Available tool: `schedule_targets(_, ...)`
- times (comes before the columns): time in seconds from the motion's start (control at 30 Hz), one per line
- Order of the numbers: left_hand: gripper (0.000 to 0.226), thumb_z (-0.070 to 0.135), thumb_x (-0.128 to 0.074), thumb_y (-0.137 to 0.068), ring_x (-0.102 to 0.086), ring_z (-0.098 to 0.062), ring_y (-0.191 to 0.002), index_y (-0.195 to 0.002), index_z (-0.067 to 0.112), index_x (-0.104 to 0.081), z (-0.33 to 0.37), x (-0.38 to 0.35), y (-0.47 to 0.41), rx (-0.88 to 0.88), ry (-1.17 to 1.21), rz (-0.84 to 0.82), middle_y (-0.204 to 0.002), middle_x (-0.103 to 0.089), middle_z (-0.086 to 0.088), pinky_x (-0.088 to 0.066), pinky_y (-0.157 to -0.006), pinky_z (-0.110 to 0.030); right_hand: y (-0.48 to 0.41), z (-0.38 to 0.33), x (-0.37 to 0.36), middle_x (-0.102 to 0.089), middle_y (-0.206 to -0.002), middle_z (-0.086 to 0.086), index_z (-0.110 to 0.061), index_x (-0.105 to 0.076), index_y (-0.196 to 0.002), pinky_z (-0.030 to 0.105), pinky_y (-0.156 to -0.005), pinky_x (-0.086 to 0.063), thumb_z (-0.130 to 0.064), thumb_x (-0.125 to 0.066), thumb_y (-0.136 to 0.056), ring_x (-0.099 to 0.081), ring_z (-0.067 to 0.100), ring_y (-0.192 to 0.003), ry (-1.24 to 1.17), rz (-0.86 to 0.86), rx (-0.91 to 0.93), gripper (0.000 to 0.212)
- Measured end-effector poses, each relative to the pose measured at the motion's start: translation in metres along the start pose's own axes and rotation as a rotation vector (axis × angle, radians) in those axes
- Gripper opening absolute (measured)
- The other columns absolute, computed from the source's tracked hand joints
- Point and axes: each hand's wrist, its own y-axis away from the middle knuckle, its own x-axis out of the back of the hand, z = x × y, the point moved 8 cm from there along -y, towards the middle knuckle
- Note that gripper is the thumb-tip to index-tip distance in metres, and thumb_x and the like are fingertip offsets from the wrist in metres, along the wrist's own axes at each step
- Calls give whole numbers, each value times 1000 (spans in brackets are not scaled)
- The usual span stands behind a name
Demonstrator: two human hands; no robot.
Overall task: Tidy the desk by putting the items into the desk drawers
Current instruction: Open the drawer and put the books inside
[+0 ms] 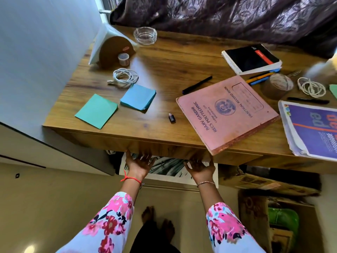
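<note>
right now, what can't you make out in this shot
Head view only:
Fingertips of left hand and right hand: hidden under the drawer front, so grip unclear.
Drawer inside: covered by the desk top.
Blue magazine: cut off by right edge.
Pale object far right: blurred.

the one camera sat on the person's head. it looked forward and down, from close above, at the desk [164,59] and its drawer [167,149].

Two coiled white cables [125,77] [311,87], two sticky-note pads [96,111] [138,96], two black pens [197,85] [308,100], one pink record book [228,112], one spiral notebook [250,57], one glass ashtray [145,35], one small black adapter [171,118]
</note>
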Motion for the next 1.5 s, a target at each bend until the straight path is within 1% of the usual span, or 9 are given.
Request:
schedule_targets(0.23,50,63,-37,-87,-57,-22,-88,-88,18,-58,-6,30,16,-48,-68,35,-95,-60,-4,-34,-101,-46,23,11,27,-58,-96,8,-17,-54,-90,53,-107,-30,-45,-29,-94,-52,25,-106,80,34,20,37)
schedule_targets(0.47,51,44,-36,-96,-39,-32,-129,-132,7,-39,-14,68,80,-90,-445,373,-145,-36,-17,-30,-108,-45,78,24,58,-57,-92,13,-6,-55,-107,40,-86,-44,-30,-36,-98,-53,25,-87,647,206,5,32)
schedule_targets(0.53,57,30,-47,-95,-28,-35,-135,-142,10,-24,11,69,116,-429,-812,532,-149,-25,-17,-26,-110,-45,106,24,39,-58,-83,9,-3,-62,-105,26,-62,-42,-25,-46,-95,-51,16,-68,1269,105,122,30)
schedule_targets(0.6,55,24,-55,-89,-26,-30,-130,-137,16,-29,30,33,166,-1038,-1226,362,-141,-26,-11,-26,-108,-43,140,28,-1,-65,-74,5,-9,-67,-102,13,-48,-35,-24,-53,-92,-48,5,-54,1700,-154,465,23)
schedule_targets(0.7,48,35,-44,-88,-20,-26,-135,-134,25,-33,10,-6,193,-1452,-1744,-38,-139,-28,-4,-18,-114,-45,191,37,-59,-72,-88,4,-9,-69,-98,13,-70,-48,-15,-55,-89,-63,7,-76,1820,-515,1028,18)
schedule_targets(0.8,54,39,-34,-90,-6,-25,-142,-143,28,-28,1,-24,176,-1436,-2098,-107,-152,-27,-5,-5,-112,-56,199,39,-93,-71,-102,13,-3,-67,-103,32,-93,-50,-9,-58,-85,-65,24,-102,1959,-505,1425,21)
schedule_targets(0.97,55,42,-26,-91,-20,-28,-140,-141,20,-38,-7,-28,150,-1361,-2435,-96,-149,-36,-3,-6,-112,-54,145,46,-89,-54,-135,11,-6,-53,-128,31,-110,-34,-27,-39,-97,-44,20,-131,2256,-441,1169,40)
schedule_targets(1.23,51,42,-29,-92,-47,-25,-129,-132,18,-51,-8,-26,159,-1386,-2449,-63,-134,-56,-3,-30,-105,-55,123,53,-75,-52,-137,6,-12,-52,-128,31,-105,-37,-34,-27,-99,-44,17,-131,2400,-448,926,45)
schedule_targets(1.5,52,41,-28,-92,-50,-24,-127,-128,16,-57,-14,-9,176,-1367,-2435,-64,-130,-59,-4,-37,-103,-52,144,62,-60,-65,-120,10,-12,-63,-112,34,-89,-48,-34,-27,-99,-57,22,-117,2390,-436,1087,44)
